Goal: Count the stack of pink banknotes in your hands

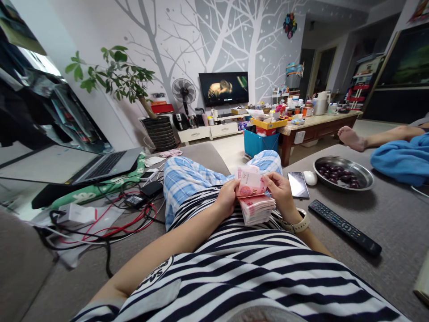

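A thick stack of pink banknotes [256, 209] rests on my striped shirt, over my lap. My left hand [227, 198] grips the stack's left side with fingers curled. My right hand [281, 191], with a pale watch on its wrist, holds the right side and pinches the top note [250, 183], which is bent upward from the pile. Both hands are closed on the money.
A phone [298, 184], a white mouse [310, 177], a metal bowl of dark fruit [343, 173] and a remote [345, 228] lie on the sofa to my right. Another person's bare foot [351, 137] is beyond. A laptop [100, 166] and tangled cables [110, 219] lie left.
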Available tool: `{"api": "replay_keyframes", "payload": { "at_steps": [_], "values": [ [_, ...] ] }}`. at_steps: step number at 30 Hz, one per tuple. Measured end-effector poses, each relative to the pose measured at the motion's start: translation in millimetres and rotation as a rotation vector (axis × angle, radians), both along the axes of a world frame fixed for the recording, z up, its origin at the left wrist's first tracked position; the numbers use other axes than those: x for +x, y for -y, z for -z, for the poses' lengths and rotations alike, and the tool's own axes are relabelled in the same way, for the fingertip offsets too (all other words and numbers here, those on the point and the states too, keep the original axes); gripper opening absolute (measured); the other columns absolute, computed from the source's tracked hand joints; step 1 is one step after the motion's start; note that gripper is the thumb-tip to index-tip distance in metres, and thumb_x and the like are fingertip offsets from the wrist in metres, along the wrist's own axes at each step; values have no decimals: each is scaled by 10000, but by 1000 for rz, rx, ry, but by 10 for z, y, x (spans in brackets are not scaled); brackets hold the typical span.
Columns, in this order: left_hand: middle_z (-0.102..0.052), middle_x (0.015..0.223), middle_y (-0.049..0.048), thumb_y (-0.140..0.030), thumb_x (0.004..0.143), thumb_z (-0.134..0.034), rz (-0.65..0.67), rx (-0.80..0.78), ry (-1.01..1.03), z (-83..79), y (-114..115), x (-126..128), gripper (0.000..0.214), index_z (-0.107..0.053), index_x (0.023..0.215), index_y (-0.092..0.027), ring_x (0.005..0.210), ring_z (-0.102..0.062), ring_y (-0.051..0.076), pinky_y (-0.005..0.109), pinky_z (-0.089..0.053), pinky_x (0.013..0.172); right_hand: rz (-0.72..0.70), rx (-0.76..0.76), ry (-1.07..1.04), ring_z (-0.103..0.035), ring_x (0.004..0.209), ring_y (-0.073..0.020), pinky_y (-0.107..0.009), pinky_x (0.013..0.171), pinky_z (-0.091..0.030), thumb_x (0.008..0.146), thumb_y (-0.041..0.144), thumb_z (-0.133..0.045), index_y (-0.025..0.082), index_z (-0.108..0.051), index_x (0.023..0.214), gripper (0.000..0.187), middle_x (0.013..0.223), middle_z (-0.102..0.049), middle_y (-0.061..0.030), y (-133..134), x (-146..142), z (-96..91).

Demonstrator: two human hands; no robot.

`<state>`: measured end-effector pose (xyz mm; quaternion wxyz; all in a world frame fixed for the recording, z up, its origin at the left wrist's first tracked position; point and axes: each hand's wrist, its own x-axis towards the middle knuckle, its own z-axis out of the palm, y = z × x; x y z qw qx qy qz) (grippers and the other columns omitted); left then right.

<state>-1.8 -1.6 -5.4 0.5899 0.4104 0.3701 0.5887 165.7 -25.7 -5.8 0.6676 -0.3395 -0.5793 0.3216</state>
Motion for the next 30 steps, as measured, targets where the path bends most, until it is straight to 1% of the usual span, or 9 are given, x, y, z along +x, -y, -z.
{"api": "replay_keyframes", "payload": {
  "at_steps": [10,18,25,30],
  "values": [
    [-730,727,55,-317,625,-729,15,5,-11,-39,19,9,156,-624,606,-204,860,-700,274,370,-561,770,-26,-17,-16,-490,573,-136,-268,543,-411,861,490,-669,201,-631,761,308,637,-563,16,-10,0,29],
    [-733,742,63,-311,611,-714,35,20,-10,-55,22,9,142,-621,604,-204,880,-702,280,368,-560,774,-1,-5,0,-465,574,-132,-262,530,-386,866,485,-662,200,-633,754,307,644,-554,15,-19,4,40],
    [-731,712,51,-309,621,-725,45,2,5,-56,18,8,136,-634,600,-209,874,-705,292,385,-566,762,-11,3,-18,-453,573,-134,-271,536,-379,863,461,-665,201,-628,740,290,639,-546,15,-14,0,28],
    [-736,722,46,-295,637,-714,11,10,-4,-43,20,8,129,-628,584,-215,863,-704,276,377,-564,776,-17,-5,-18,-446,570,-132,-274,546,-380,859,455,-665,202,-626,742,281,637,-541,21,-6,-2,9]
  ]
}}
